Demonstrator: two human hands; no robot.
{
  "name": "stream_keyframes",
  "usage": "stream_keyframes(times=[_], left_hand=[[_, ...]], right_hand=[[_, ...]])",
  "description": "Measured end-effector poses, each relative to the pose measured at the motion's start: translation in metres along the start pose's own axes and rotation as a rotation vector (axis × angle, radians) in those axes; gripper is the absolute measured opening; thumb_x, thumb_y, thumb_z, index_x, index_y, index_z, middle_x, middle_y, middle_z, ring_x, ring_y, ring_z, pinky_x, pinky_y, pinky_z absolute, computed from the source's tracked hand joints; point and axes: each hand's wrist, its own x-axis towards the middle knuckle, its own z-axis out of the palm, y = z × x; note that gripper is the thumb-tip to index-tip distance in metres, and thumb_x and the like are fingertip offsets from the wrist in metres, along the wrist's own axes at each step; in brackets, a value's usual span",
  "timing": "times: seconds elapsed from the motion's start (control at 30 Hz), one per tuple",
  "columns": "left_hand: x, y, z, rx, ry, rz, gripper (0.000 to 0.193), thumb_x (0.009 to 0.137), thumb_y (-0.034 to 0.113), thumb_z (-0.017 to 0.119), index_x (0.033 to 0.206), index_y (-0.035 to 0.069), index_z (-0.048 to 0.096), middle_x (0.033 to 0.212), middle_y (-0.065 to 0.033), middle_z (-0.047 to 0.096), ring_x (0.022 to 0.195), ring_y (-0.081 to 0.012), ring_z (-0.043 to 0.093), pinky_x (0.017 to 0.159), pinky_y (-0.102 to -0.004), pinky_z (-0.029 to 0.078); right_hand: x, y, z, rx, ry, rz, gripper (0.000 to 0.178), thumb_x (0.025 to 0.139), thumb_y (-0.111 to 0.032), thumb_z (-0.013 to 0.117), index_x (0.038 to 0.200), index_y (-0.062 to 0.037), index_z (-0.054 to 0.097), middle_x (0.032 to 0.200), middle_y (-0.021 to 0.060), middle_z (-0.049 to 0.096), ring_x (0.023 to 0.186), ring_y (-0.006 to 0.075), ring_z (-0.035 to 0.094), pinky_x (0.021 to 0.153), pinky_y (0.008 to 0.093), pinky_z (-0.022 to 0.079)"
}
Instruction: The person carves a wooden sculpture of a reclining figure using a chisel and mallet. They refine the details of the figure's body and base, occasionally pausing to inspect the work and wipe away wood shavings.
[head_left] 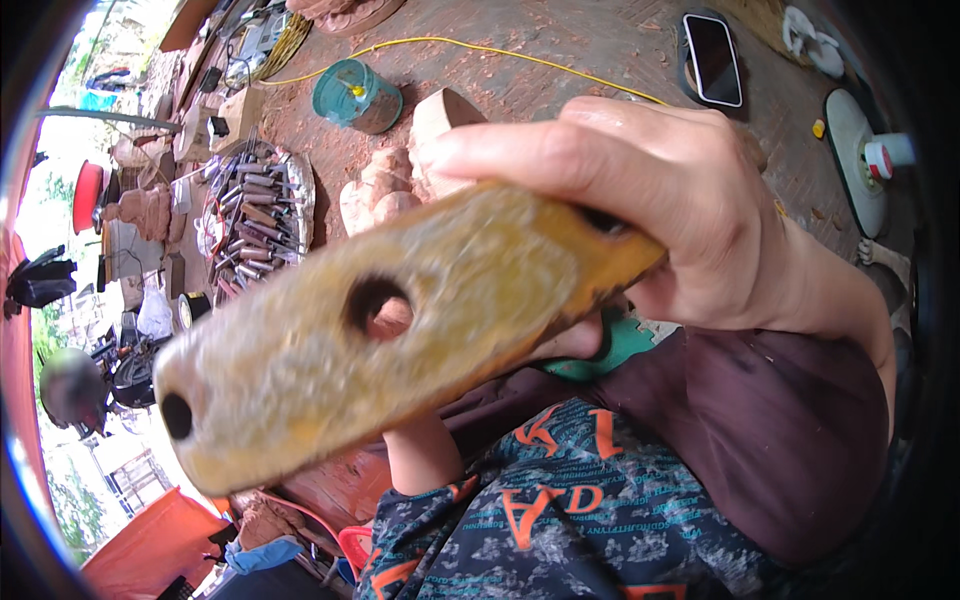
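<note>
The right hand [700,215] grips the right end of a worn yellow block [480,300], which runs across the middle of the frame, close to the camera. The fingers are closed round this end, with the forefinger laid along the upper edge; the left end has no visible support. For this reason, I judge that the block could tip or turn in the grip, if it is heavy or the surface is slippery. The left forearm [420,455] rises at lower centre, but its hand is hidden behind the block — I cannot tell how its fingers are, or whether they help to carry. The block also covers part of a pale carving [375,180] at upper centre; a careless swing might knock it, though I cannot judge the gap between them. If the block falls, it may land on the dark trousers [770,430] at lower right and hurt the leg. The bucket [357,100], the phone [712,62] and the heaped tools [262,215] lie well apart — for these the risk seems small.
</note>
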Motion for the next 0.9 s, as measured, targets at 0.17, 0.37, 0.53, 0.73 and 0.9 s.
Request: stream_keyframes(times=[0.17, 0.37, 0.53, 0.73, 0.9], left_hand=[[-0.021, -0.006, 0.034, -0.180, -0.296, -0.106, 0.039, 0.100, 0.037, 0.040, 0.118, 0.003, 0.043, 0.104, -0.0136, 0.047, 0.085, -0.0256, 0.052, 0.070, -0.0401, 0.047], [0.010, 0.010, 0.060, -0.180, 0.244, -0.233, 0.026, 0.099, 0.031, 0.039, 0.096, 0.007, 0.050, 0.067, -0.0041, 0.048, 0.049, -0.0139, 0.047, 0.042, -0.0271, 0.042], [0.000, 0.025, 0.056, -0.206, -0.265, -0.096, 0.022, 0.094, 0.022, 0.044, 0.077, 0.009, 0.046, 0.048, 0.0012, 0.033, 0.035, -0.0078, 0.029, 0.032, -0.0226, 0.028], [0.005, 0.030, 0.044, -0.536, -0.304, -0.124, 0.020, 0.096, 0.021, 0.052, 0.091, 0.001, 0.050, 0.062, -0.0027, 0.046, 0.045, -0.0092, 0.037, 0.042, -0.0243, 0.034], [-0.030, 0.029, 0.047, -0.167, -0.366, 0.135, 0.034, 0.098, 0.032, 0.057, 0.085, 0.001, 0.051, 0.059, -0.0022, 0.037, 0.046, -0.0141, 0.035, 0.044, -0.0281, 0.031]], right_hand=[[-0.002, 0.002, -0.001, 0.077, -0.105, 0.095, 0.059, 0.070, 0.005, 0.059, 0.129, 0.0001, 0.058, 0.115, 0.0193, 0.068, 0.102, 0.0315, 0.068, 0.087, 0.0350, 0.053], [-0.004, 0.005, 0.000, 0.194, -0.041, 0.101, 0.056, 0.074, 0.009, 0.056, 0.130, 0.0024, 0.056, 0.122, 0.0195, 0.066, 0.112, 0.0280, 0.066, 0.095, 0.0335, 0.050], [-0.008, 0.010, 0.006, 0.198, -0.019, 0.117, 0.058, 0.075, 0.010, 0.056, 0.133, 0.0037, 0.052, 0.125, 0.0202, 0.064, 0.114, 0.0271, 0.065, 0.098, 0.0334, 0.048], [-0.011, 0.008, 0.001, 0.224, -0.027, 0.186, 0.059, 0.077, 0.009, 0.059, 0.135, 0.0053, 0.049, 0.125, 0.0185, 0.064, 0.116, 0.0243, 0.063, 0.100, 0.0338, 0.046], [-0.016, 0.009, 0.003, 0.175, -0.039, 0.270, 0.060, 0.080, 0.004, 0.067, 0.137, 0.0042, 0.047, 0.124, 0.0169, 0.064, 0.115, 0.0221, 0.062, 0.098, 0.0330, 0.046]])
